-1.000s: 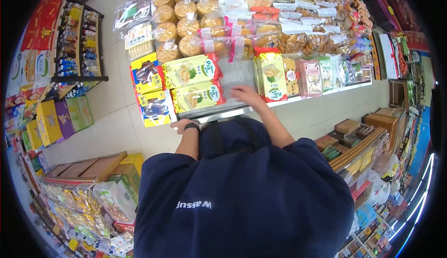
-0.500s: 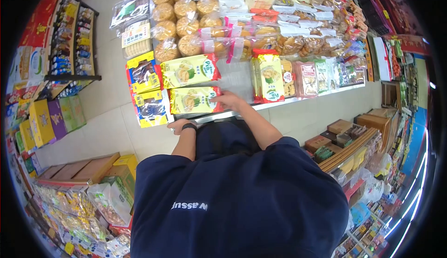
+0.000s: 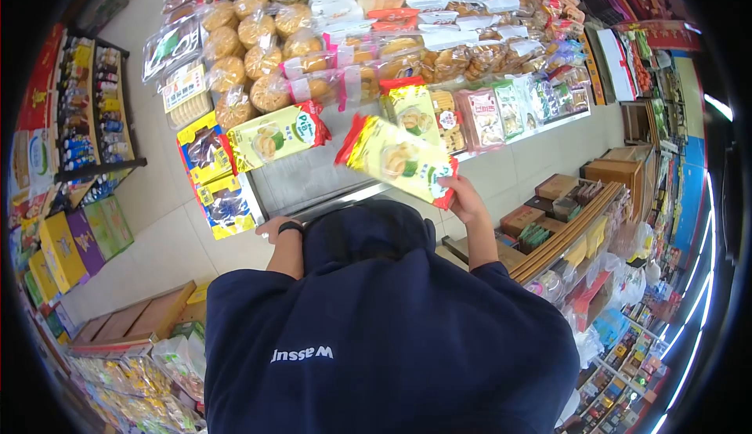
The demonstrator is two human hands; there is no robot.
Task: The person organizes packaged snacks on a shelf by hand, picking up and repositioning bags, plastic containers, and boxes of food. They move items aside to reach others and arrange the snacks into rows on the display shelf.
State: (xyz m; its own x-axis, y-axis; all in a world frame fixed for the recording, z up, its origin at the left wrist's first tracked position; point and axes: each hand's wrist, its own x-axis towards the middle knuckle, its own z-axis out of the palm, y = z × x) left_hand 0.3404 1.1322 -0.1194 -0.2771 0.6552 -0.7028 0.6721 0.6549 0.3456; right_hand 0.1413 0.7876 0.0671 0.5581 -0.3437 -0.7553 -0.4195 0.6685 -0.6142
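Note:
My right hand (image 3: 468,199) is closed on the red end of a yellow-green biscuit pack (image 3: 403,160). The pack tilts above the front edge of the display table (image 3: 301,171), partly covering a similar upright pack (image 3: 413,109) behind it. My left hand (image 3: 274,229), with a dark band at the wrist, grips the table's front edge near its left corner; its fingers are partly hidden. Another yellow-green pack (image 3: 278,136) lies on the table. Blue-and-yellow boxes (image 3: 225,203) stand at the left corner.
Bagged round pastries (image 3: 262,59) and wrapped breads (image 3: 486,58) fill the back of the table. A pink pack (image 3: 479,117) stands in the front row to the right. Behind me are wooden-edged shelves (image 3: 576,230), with a bottle rack (image 3: 102,105) off to the left.
My right hand has lifted the front yellow-green pack off the table and carried it right, baring grey surface. My left hand stays at the table edge. The view has shifted.

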